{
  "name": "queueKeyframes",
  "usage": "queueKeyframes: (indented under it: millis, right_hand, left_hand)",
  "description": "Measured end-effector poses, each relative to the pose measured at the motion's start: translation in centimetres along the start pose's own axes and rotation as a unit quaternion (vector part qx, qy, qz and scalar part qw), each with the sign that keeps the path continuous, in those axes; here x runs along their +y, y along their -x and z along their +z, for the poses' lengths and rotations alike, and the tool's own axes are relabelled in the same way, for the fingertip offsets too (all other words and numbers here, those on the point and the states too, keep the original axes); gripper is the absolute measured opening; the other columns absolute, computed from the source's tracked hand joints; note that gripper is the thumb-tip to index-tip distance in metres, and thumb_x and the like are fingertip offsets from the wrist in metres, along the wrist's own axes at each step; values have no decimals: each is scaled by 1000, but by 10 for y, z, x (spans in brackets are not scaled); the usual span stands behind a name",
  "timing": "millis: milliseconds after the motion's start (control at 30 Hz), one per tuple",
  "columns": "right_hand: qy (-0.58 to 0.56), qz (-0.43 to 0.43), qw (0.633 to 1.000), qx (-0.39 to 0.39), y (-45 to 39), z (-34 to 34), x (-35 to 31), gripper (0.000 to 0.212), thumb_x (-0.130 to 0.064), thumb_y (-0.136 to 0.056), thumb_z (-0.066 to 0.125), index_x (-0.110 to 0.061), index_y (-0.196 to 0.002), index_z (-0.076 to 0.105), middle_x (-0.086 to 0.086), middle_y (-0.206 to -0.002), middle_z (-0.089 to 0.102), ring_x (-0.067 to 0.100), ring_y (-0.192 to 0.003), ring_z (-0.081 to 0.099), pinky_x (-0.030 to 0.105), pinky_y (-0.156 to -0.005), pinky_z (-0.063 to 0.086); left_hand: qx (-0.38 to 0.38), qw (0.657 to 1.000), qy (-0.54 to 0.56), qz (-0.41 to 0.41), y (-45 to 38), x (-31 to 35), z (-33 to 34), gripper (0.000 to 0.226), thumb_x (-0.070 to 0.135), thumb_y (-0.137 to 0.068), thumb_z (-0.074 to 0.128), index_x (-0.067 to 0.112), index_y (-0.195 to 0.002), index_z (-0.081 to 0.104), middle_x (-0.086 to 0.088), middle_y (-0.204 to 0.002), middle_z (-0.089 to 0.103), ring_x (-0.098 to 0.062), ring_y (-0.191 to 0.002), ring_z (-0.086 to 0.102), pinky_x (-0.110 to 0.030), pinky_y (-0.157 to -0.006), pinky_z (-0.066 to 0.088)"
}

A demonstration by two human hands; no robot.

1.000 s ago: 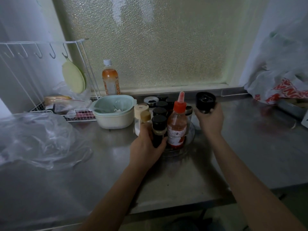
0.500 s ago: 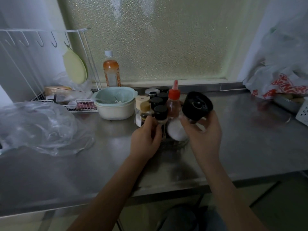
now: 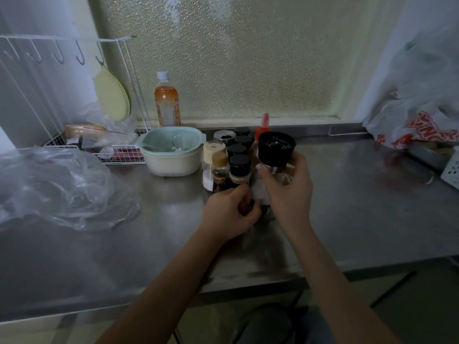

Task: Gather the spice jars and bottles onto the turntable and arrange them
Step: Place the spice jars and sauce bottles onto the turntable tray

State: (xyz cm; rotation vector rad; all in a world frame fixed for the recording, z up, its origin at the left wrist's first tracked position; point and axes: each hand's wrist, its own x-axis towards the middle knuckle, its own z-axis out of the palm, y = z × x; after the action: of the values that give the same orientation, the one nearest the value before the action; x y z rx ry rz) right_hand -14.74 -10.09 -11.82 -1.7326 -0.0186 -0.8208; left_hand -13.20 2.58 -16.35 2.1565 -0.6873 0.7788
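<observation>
Several spice jars with black caps (image 3: pixel 239 162) stand packed together on a clear turntable (image 3: pixel 267 213), which my hands mostly hide. A cream-capped jar (image 3: pixel 214 150) and a small tan-capped bottle (image 3: pixel 219 167) stand at its left side. A red-nozzle sauce bottle (image 3: pixel 264 123) stands at the back. My left hand (image 3: pixel 231 212) is curled at the turntable's front rim, below the nearest black-capped jar. My right hand (image 3: pixel 285 192) holds a black-topped grinder (image 3: pixel 276 150) tilted above the turntable's right side.
A pale green bowl (image 3: pixel 171 155) stands just left of the jars on the steel counter (image 3: pixel 347 207). Behind it stand an orange drink bottle (image 3: pixel 167 103) and a white wire rack (image 3: pixel 74 150). Crumpled clear plastic (image 3: pixel 49 187) lies at left; shopping bags (image 3: pixel 422 115) are at right.
The jars have swung around: the red sauce bottle went from the front to the back. My right hand brought the grinder in from the right, over the turntable. My left hand dropped to the rim.
</observation>
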Motion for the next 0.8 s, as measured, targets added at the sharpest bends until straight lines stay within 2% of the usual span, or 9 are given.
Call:
queueKeyframes:
  millis: [167,333,433,500,600,700,767,800]
  right_hand:
    - [18,-13,1000,-19,-4,4,4,51,-22,-78,77,-13,-123,53,-1,-115,63,5,-102,59,4,-81,45]
    - [-21,17,999,23,-4,5,7,49,-21,-79,76,-12,-120,51,-1,-111,61,-2,-95,58,2,-75,44]
    - [-9,14,1000,-5,-1,5,11,48,-19,-79,75,-13,-119,49,-1,-112,59,2,-96,57,2,-78,43]
    - [12,5,1000,-26,2,4,13,49,-19,-78,76,-19,-117,46,-5,-111,56,-2,-98,55,3,-81,42]
    - [35,0,999,-36,-2,2,14,51,-20,-76,77,-24,-113,42,-6,-110,54,5,-101,55,9,-82,43]
    - [73,-4,995,-63,-11,-3,16,52,-20,-74,78,-22,-109,40,-1,-109,55,16,-105,57,18,-81,46]
    - [105,-12,990,-89,-17,-9,15,53,-20,-72,79,-19,-110,43,2,-111,57,17,-105,57,25,-80,46]
    - [123,-14,987,-104,-20,-13,15,55,-19,-72,80,-15,-114,45,3,-112,59,16,-103,56,24,-79,43]
  left_hand:
    - [-3,999,30,13,-1,2,3,28,34,-76,58,9,-67,51,-2,-56,58,-15,-50,53,-31,-47,44]
    - [1,999,52,16,-1,3,1,26,31,-77,61,10,-66,48,-3,-55,56,-12,-49,49,-27,-46,41]
    - [-16,997,46,58,0,6,2,25,24,-77,62,9,-65,47,-4,-57,52,-12,-51,44,-22,-48,37]
    - [-29,995,38,91,1,7,4,23,20,-76,63,9,-65,46,-5,-58,51,-15,-53,45,-23,-50,36]
    - [-40,991,22,126,2,8,5,18,21,-78,60,11,-71,48,-7,-62,54,-20,-55,49,-28,-51,40]
    - [-52,985,-16,163,3,10,6,12,22,-80,58,11,-80,51,-9,-65,58,-22,-56,52,-28,-51,43]
    - [-55,979,-49,188,3,13,7,11,20,-81,57,12,-83,50,-9,-64,57,-23,-54,51,-27,-50,42]
    - [-53,977,-62,198,3,14,8,10,19,-81,56,11,-83,50,-9,-63,57,-23,-54,51,-27,-50,41]
